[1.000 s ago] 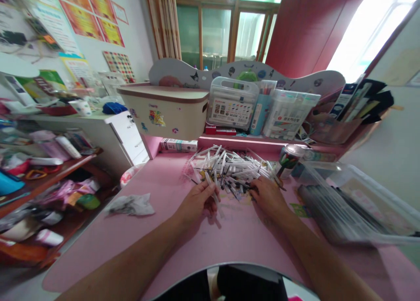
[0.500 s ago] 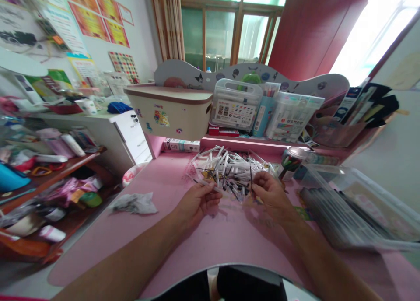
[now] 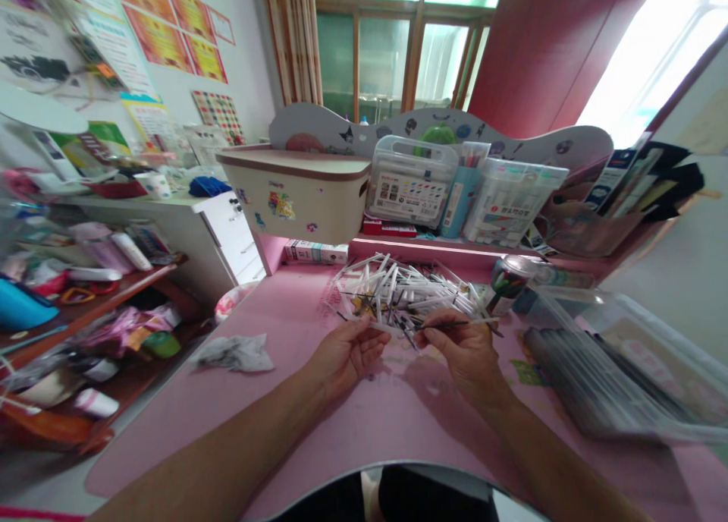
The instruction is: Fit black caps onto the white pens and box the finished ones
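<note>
My left hand (image 3: 348, 355) is closed on a slim translucent pen barrel (image 3: 387, 328), pinched between thumb and fingers; a dark tip pokes out on its left side. Thumb and fingers of my right hand (image 3: 463, 351) grip a thin pen refill (image 3: 455, 324), dark along most of its length and pale at the right end. It lies nearly level, its left end close to the barrel. Whether the two touch, I cannot tell. Just behind both hands spreads a pile of pen parts (image 3: 398, 283), mostly white tubes with dark pieces among them.
On the pink desk (image 3: 227, 416) a crumpled white tissue (image 3: 242, 353) lies left. A clear plastic box (image 3: 637, 423) with dark rods stands right, near a jar (image 3: 512, 275). Behind are a lidded bin (image 3: 307, 196), a marker case (image 3: 412, 184) and a pen holder (image 3: 591, 234).
In my right hand the refill has swung from upright to nearly level, and that hand has turned, coming nearer my left. My left hand has shifted slightly right with the barrel.
</note>
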`<state>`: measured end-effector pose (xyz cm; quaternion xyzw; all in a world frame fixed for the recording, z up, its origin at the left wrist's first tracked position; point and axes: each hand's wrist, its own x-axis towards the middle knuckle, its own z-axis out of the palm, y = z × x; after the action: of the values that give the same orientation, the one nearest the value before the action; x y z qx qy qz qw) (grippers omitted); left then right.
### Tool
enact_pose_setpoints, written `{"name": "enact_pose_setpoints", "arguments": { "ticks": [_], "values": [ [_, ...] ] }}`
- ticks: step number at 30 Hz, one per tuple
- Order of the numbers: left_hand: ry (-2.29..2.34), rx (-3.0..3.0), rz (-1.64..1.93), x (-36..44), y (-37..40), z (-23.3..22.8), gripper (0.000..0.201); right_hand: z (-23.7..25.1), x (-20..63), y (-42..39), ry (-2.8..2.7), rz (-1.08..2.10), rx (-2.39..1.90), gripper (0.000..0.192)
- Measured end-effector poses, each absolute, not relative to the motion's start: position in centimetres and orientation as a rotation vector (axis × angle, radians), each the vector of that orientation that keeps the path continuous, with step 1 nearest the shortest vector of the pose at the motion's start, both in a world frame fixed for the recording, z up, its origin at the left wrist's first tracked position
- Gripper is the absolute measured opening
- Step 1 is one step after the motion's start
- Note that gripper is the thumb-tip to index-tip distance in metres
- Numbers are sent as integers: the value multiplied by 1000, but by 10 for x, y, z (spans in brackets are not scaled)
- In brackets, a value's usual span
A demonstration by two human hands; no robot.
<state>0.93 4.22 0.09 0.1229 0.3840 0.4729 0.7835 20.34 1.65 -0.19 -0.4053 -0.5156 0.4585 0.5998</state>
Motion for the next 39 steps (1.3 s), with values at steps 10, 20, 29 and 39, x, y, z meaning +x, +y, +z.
{"name": "enact_pose_setpoints", "arguments": {
  "ticks": [10,20,29,39],
  "values": [
    [791,260,1019,10,42,1,12,-4,198,5,-1346,1089,-1002,16],
    [580,378,852,8,31,-1,10,-2,193,1,-1750,1102,-1046,54],
    [721,146,1053,1,43,14,13,-16,213,26,-1925,360,-1555,13],
    [781,415,1138,5,42,-4,34,-18,194,24,-2176,159,-1834,12]
  ]
}}
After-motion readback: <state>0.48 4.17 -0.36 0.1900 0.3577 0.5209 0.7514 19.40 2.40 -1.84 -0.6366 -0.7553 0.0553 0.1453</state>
